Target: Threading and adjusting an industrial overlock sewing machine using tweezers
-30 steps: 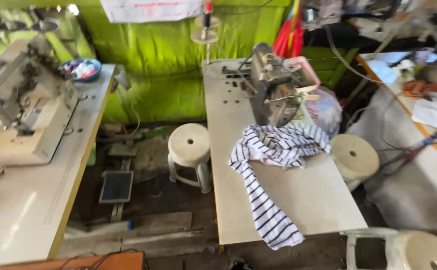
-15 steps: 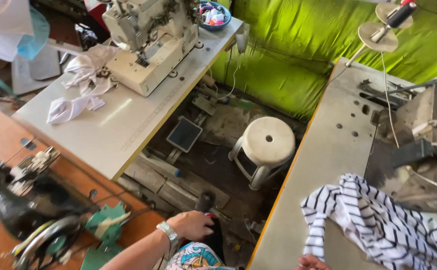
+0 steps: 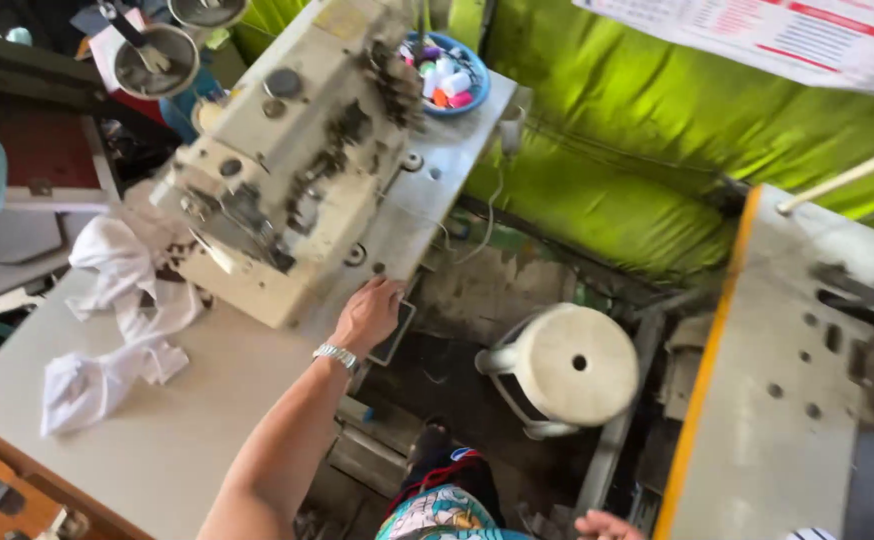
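The left hand [image 3: 367,315] has just come up from below and is now pressing flat on the worktop [image 3: 187,430] edge, grip released, grasping nothing. The sewing machine [image 3: 297,150] is sitting just beyond its fingers, white cloth [image 3: 117,330] lying well off to its left. The right hand [image 3: 607,524] is barely showing, so its grip I cannot tell.

At frame centre the left hand [image 3: 368,312] rests flat on the grey worktable [image 3: 207,400], touching the cream industrial sewing machine [image 3: 297,150].
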